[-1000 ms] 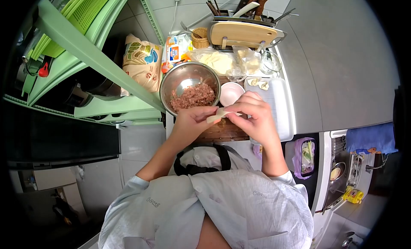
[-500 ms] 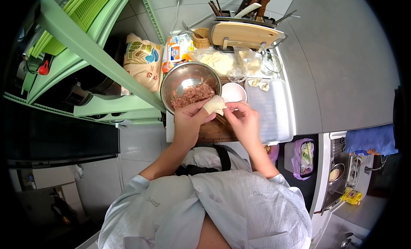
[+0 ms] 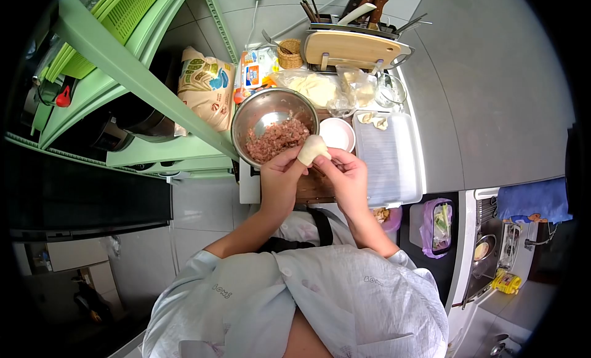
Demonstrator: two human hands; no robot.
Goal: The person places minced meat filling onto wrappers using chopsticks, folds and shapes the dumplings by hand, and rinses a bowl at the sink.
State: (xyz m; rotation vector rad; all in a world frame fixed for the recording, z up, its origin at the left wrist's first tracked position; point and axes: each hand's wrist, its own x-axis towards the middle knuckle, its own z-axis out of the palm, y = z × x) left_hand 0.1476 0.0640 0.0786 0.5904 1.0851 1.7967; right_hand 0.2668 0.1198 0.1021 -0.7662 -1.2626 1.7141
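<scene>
Between my hands is a pale folded dumpling [image 3: 313, 149], held up over the wooden board [image 3: 315, 190]. My left hand [image 3: 280, 178] grips its left side, and the fingers of my right hand [image 3: 345, 174] pinch its right edge. Whether filling lies inside the wrapper is hidden. Just beyond my left hand stands a steel bowl [image 3: 242, 104] with pinkish minced meat [image 3: 277, 138] in it. A small white bowl [image 3: 337, 135] sits behind my right hand. To the right, a few shaped dumplings [image 3: 372, 120] rest at the far end of a translucent plastic tray [image 3: 388, 164].
Bagged wrappers [image 3: 314, 89] lie behind the steel bowl. At the back stands a rack with knives and a cutting board [image 3: 351, 50]. A green shelf [image 3: 141, 81] borders the left side, with a large printed bag [image 3: 206, 90] on it. A glass jar [image 3: 390, 90] stands at the back right.
The dumpling has turned more upright and looks rounder. My right hand has shifted slightly down and left, its fingers now closer against the dough.
</scene>
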